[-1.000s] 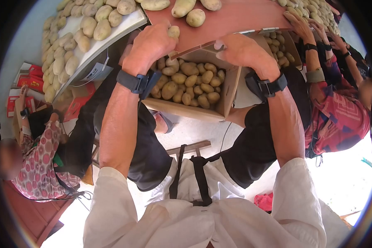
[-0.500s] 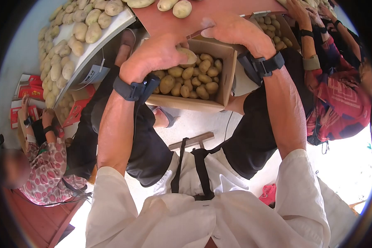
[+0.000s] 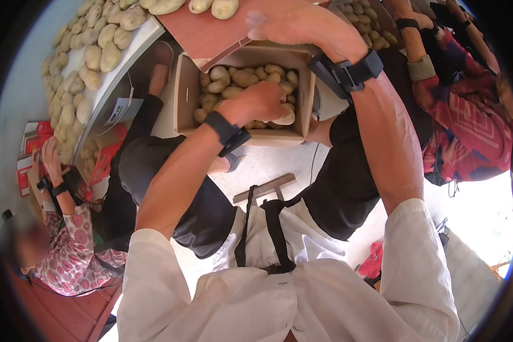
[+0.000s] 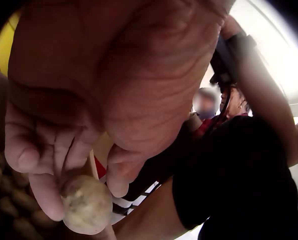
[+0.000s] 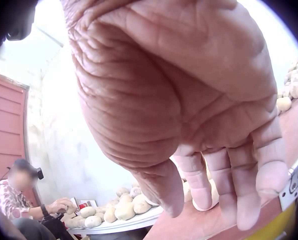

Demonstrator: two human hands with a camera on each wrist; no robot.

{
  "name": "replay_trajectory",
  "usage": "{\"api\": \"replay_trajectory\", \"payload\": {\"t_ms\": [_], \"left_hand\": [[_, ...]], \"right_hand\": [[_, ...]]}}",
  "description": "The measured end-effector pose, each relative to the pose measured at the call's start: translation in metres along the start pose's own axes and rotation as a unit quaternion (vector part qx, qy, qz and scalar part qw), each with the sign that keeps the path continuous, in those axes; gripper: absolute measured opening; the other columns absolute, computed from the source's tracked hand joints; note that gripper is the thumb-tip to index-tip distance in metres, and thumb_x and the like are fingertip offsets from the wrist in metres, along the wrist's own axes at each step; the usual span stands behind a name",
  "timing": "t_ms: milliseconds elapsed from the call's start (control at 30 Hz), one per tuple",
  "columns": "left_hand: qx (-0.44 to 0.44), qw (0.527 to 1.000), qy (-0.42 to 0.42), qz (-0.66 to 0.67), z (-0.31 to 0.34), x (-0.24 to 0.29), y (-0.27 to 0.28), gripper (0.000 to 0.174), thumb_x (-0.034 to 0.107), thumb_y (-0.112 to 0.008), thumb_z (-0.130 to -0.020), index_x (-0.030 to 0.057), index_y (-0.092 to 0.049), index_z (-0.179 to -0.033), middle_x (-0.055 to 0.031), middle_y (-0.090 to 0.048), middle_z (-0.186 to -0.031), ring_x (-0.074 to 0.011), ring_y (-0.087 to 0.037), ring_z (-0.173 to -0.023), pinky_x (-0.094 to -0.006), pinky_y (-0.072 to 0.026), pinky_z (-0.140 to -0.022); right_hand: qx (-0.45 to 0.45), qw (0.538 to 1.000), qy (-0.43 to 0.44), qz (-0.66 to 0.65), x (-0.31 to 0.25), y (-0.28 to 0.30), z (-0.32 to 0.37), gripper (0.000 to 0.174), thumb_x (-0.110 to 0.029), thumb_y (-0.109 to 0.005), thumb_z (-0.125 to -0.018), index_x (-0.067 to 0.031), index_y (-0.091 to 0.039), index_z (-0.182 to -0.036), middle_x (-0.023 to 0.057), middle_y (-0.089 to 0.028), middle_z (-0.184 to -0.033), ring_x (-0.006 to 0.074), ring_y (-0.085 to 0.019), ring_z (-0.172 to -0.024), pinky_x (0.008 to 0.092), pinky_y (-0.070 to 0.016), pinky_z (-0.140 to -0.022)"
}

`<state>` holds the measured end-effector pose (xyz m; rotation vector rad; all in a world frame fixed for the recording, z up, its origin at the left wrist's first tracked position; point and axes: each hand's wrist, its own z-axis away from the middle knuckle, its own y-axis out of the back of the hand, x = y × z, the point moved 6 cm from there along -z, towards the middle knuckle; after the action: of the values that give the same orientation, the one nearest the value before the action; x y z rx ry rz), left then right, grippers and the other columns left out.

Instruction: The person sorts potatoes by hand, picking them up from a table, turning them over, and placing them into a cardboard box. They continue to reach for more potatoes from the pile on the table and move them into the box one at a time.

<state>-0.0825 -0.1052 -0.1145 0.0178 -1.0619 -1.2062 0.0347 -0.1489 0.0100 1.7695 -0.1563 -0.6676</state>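
My left hand (image 3: 253, 102) reaches over a cardboard box (image 3: 268, 137) of potatoes (image 3: 245, 78), in front of the red tabletop. It holds one pale potato (image 4: 87, 204) between thumb and fingers, as the left wrist view shows. In the head view that potato (image 3: 285, 118) overlaps the box's near side. Above the red tabletop (image 3: 191, 25) hovers my right hand (image 3: 296, 25), its fingers extended downward and slightly bent in the right wrist view. Beyond those fingertips, a potato (image 5: 212, 196) lies on the tabletop, partly hidden.
At the left, a white table (image 3: 139, 48) bears heaped potatoes. A second box of potatoes (image 3: 365, 20) stands at the upper right. A metal hinge (image 5: 293, 187) joins the tabletop's edge. People sit on both sides, and a wooden stool part (image 3: 265, 188) is between my legs.
My left hand has moved from the tabletop edge down over the box, carrying a potato. The right hand has shifted left in the head view, staying above the tabletop.
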Motion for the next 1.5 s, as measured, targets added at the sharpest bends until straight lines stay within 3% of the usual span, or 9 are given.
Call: {"api": "replay_trajectory", "payload": {"t_ms": [267, 367, 533, 667, 867, 1067, 1233, 1367, 1500], "left_hand": [[0.098, 0.993, 0.007, -0.065, -0.025, -0.016, -0.014, 0.037, 0.034, -0.075, -0.091, 0.0005, -0.074, -0.107, -0.0194, -0.077, -0.091, -0.0404, -0.074, -0.088, -0.0499, -0.0567, -0.079], [0.127, 0.988, -0.016, -0.082, -0.014, -0.005, -0.001, 0.035, 0.034, -0.073, -0.091, 0.001, -0.073, -0.102, -0.0223, -0.074, -0.093, -0.0436, -0.071, -0.092, -0.0528, -0.0552, -0.082], [0.216, 0.976, -0.011, -0.011, 0.021, 0.025, 0.058, 0.03, 0.032, -0.072, -0.093, 0.0031, -0.074, -0.098, -0.0219, -0.074, -0.092, -0.0422, -0.071, -0.089, -0.0484, -0.0544, -0.081], [0.236, 0.971, 0.009, 0.024, 0.043, 0.03, 0.101, 0.028, 0.029, -0.071, -0.095, 0.0022, -0.075, -0.102, -0.0212, -0.075, -0.09, -0.0392, -0.072, -0.088, -0.0458, -0.055, -0.081], [0.504, 0.86, 0.074, -0.002, 0.083, -0.004, 0.174, 0.028, 0.023, -0.063, -0.097, 0.0025, -0.073, -0.113, -0.0242, -0.073, -0.102, -0.0428, -0.071, -0.097, -0.0516, -0.0551, -0.088], [0.624, 0.772, 0.113, -0.029, 0.111, -0.049, 0.223, 0.034, 0.015, -0.062, -0.095, 0.0065, -0.069, -0.127, -0.0218, -0.068, -0.121, -0.0411, -0.066, -0.113, -0.0508, -0.0524, -0.096], [0.546, 0.831, 0.082, 0.067, 0.089, -0.063, 0.213, 0.041, 0.009, -0.061, -0.094, 0.0037, -0.065, -0.135, -0.0231, -0.068, -0.125, -0.0401, -0.066, -0.118, -0.0471, -0.0519, -0.1], [0.519, 0.851, 0.06, -0.061, 0.06, -0.039, 0.193, 0.05, 0.011, -0.065, -0.092, 0.008, -0.06, -0.142, -0.0225, -0.058, -0.143, -0.0428, -0.06, -0.126, -0.0468, -0.0505, -0.105], [0.504, 0.854, 0.044, -0.12, 0.053, -0.009, 0.185, 0.057, 0.018, -0.072, -0.09, 0.0099, -0.057, -0.144, -0.0242, -0.042, -0.158, -0.0452, -0.047, -0.14, -0.0517, -0.0449, -0.112]], "right_hand": [[-0.067, 0.992, -0.11, 0.008, 0.001, 0.013, -0.004, 0.03, -0.025, -0.064, -0.091, 0.0028, -0.073, -0.091, 0.0266, -0.072, -0.092, 0.0451, -0.068, -0.09, 0.0529, -0.0541, -0.08], [-0.037, 0.996, 0.025, 0.081, 0.001, 0.012, -0.004, 0.028, -0.025, -0.064, -0.091, 0.0019, -0.074, -0.093, 0.0254, -0.072, -0.094, 0.0449, -0.068, -0.09, 0.0521, -0.0539, -0.081], [-0.031, 0.972, -0.23, -0.038, 0.019, 0.047, 0.0, 0.035, -0.022, -0.068, -0.091, 0.0039, -0.072, -0.114, 0.0253, -0.074, -0.106, 0.0392, -0.071, -0.102, 0.0468, -0.0534, -0.09], [0.054, 0.955, -0.284, -0.062, 0.042, 0.06, 0.006, 0.039, -0.023, -0.067, -0.093, 0.0053, -0.071, -0.121, 0.025, -0.074, -0.115, 0.038, -0.071, -0.108, 0.0444, -0.0532, -0.095], [0.04, 0.937, -0.331, -0.106, 0.063, 0.05, -0.003, 0.04, -0.024, -0.066, -0.096, 0.0028, -0.071, -0.126, 0.0213, -0.075, -0.122, 0.0357, -0.07, -0.114, 0.0432, -0.0528, -0.099], [-0.009, 0.957, -0.288, -0.04, 0.033, 0.02, -0.038, 0.037, -0.022, -0.066, -0.097, -0.0034, -0.07, -0.128, 0.0201, -0.072, -0.125, 0.0379, -0.068, -0.118, 0.0458, -0.0524, -0.102], [0.103, 0.932, -0.34, -0.075, 0.056, 0.021, -0.053, 0.045, -0.012, -0.064, -0.095, -0.0091, -0.063, -0.14, 0.0208, -0.06, -0.143, 0.041, -0.06, -0.128, 0.0472, -0.0496, -0.108], [0.019, 0.953, -0.293, -0.07, 0.07, -0.003, -0.069, 0.053, -0.008, -0.066, -0.092, -0.0136, -0.06, -0.144, 0.0189, -0.055, -0.148, 0.0414, -0.055, -0.134, 0.0471, -0.0477, -0.111], [0.129, 0.954, -0.259, -0.076, 0.084, -0.022, -0.074, 0.05, -0.007, -0.066, -0.091, -0.0143, -0.062, -0.141, 0.0192, -0.059, -0.141, 0.0413, -0.055, -0.133, 0.0459, -0.0479, -0.11]]}}
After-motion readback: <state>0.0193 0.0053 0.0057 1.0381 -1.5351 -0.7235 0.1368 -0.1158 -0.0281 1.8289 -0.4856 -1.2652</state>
